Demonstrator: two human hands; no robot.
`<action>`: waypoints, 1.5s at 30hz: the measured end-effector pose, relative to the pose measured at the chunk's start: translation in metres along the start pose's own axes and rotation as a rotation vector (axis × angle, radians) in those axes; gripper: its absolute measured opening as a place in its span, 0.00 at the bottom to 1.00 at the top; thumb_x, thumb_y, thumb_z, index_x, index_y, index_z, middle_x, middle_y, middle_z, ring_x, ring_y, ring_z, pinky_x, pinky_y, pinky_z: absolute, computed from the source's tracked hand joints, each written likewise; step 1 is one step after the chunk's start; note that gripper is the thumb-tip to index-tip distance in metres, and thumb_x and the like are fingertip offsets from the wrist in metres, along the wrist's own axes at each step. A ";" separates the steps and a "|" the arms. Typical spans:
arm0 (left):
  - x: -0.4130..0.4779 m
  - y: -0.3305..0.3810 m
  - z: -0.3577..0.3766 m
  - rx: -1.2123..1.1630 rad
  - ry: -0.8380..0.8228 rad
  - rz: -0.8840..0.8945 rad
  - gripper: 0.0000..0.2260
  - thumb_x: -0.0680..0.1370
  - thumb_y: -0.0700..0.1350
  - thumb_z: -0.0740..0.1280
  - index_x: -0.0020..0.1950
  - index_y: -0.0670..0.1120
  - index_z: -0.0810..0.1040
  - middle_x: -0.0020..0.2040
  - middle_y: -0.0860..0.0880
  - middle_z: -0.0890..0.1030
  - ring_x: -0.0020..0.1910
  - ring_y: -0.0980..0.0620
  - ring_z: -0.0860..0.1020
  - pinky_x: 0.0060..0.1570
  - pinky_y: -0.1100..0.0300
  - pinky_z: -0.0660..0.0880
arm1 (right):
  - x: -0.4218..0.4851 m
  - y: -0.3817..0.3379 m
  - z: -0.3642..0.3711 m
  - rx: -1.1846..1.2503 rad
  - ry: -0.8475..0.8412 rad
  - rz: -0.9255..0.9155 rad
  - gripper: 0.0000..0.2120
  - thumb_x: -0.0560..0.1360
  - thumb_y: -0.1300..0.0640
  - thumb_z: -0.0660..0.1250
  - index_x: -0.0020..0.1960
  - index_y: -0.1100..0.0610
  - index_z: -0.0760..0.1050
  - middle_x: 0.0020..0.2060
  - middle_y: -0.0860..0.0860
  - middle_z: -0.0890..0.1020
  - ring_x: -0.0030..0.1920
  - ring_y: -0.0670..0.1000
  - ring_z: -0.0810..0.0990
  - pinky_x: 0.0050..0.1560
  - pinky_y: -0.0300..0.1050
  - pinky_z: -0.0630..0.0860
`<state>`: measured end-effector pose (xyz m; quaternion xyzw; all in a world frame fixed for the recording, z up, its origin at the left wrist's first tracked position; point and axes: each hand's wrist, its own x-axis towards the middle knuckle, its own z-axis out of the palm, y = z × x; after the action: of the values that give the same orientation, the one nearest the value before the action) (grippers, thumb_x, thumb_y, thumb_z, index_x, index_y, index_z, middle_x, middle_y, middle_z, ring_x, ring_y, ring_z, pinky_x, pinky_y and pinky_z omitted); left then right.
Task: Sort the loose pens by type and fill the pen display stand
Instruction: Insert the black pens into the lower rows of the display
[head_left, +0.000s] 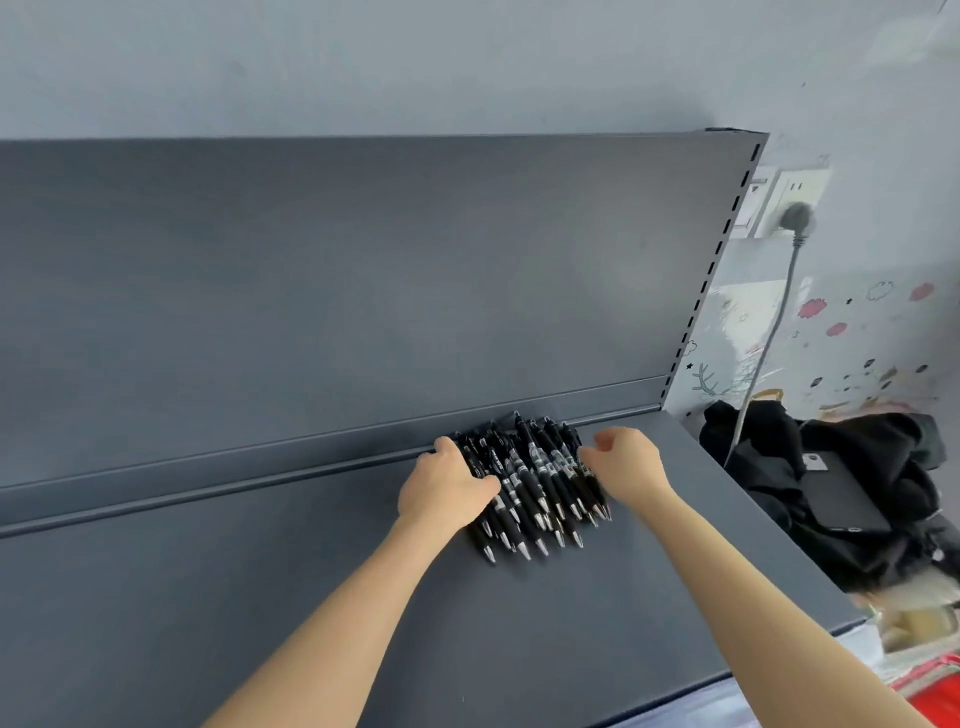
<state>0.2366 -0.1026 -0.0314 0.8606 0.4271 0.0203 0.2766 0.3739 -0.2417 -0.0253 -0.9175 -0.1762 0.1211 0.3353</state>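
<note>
I note grey plug (796, 215) in wall socket (782, 188), cable (769, 338) hanging toward black bag (841, 499); pink cloud stickers (811, 308) on wall; red item (935, 693) bottom right.

Dark grey shelf (208, 597) is running along a matching back panel (311, 286), slotted upright (727, 234) standing at its right end. Pale wall (415, 62) is showing above. Plug (797, 215) is sitting in socket (776, 189), grey cable (769, 332) hanging down. Black bag (831, 483) is lying past the shelf's right edge.

- Your bare forearms (337, 613) reach forward and draw in toward each other.
- Your left grip (447, 488) lies palm down, fingers stretched forward, thumb out to the right.
- Your right grip (626, 460) stands on edge, fingers curled inward, thumb raised.
</note>
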 end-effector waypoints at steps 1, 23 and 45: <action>0.003 0.002 0.000 0.001 -0.016 -0.021 0.19 0.70 0.51 0.66 0.53 0.43 0.64 0.50 0.45 0.77 0.43 0.45 0.78 0.28 0.58 0.64 | 0.004 -0.001 0.002 -0.014 -0.025 0.005 0.23 0.74 0.58 0.66 0.62 0.73 0.69 0.60 0.66 0.75 0.62 0.63 0.73 0.63 0.57 0.70; 0.018 -0.004 0.005 -0.323 -0.002 -0.122 0.20 0.74 0.34 0.63 0.63 0.35 0.59 0.36 0.47 0.67 0.28 0.53 0.67 0.24 0.61 0.63 | 0.026 -0.011 0.011 -0.291 -0.171 0.025 0.15 0.69 0.66 0.61 0.29 0.58 0.57 0.26 0.51 0.62 0.26 0.50 0.60 0.24 0.38 0.59; -0.012 -0.039 -0.015 -0.705 0.061 -0.025 0.11 0.73 0.40 0.69 0.50 0.40 0.68 0.38 0.40 0.78 0.25 0.50 0.66 0.22 0.61 0.64 | -0.030 -0.017 -0.004 0.894 -0.413 0.188 0.05 0.74 0.68 0.66 0.42 0.63 0.70 0.32 0.58 0.75 0.28 0.53 0.75 0.29 0.42 0.77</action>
<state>0.1971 -0.0856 -0.0359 0.7059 0.4123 0.1889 0.5440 0.3442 -0.2440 -0.0085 -0.6527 -0.0862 0.3938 0.6415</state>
